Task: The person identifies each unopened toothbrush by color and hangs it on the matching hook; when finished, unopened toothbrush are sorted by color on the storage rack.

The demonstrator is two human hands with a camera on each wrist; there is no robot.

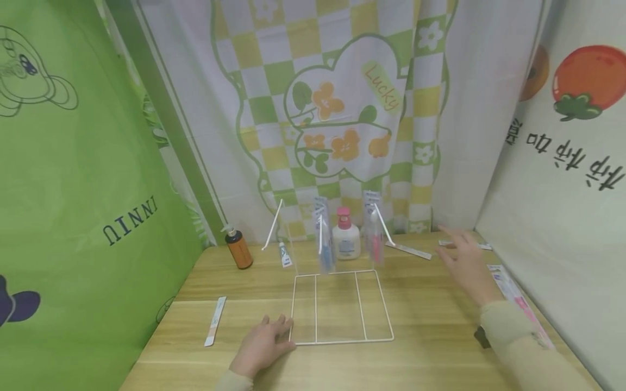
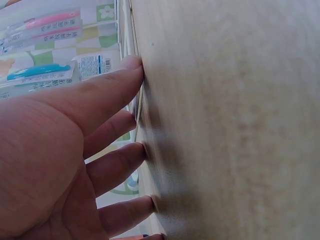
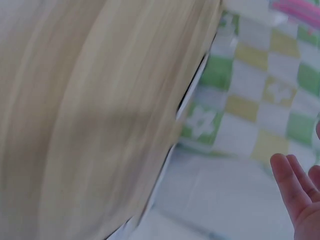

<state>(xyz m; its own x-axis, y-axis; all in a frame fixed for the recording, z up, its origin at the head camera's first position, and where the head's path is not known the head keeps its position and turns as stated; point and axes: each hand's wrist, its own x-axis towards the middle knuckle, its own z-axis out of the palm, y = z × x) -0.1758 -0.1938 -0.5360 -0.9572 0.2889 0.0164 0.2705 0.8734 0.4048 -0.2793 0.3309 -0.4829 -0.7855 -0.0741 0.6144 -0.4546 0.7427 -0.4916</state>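
My left hand (image 1: 262,345) rests with its fingertips on the table, right at the front left corner of a white wire rack (image 1: 341,342). In the left wrist view its thumb lies along the rack's wire and the fingers are spread. Two packaged toothbrushes, one blue (image 1: 326,250) and one pink (image 1: 375,239), hang from the rack's prongs. My right hand (image 1: 469,269) is raised over the right side of the table, its fingers extended and holding nothing. Nearest to it are a narrow white packet (image 1: 484,246), partly behind the hand, and another narrow packet (image 1: 409,250) to its left.
Behind the rack stands a white pump bottle (image 1: 346,241) with a pink top. An amber pump bottle (image 1: 238,250) and a small toothpaste tube (image 1: 285,255) are at the back left. Another narrow packet (image 1: 215,321) lies left; a pink packaged toothbrush (image 1: 520,304) lies along the right edge.
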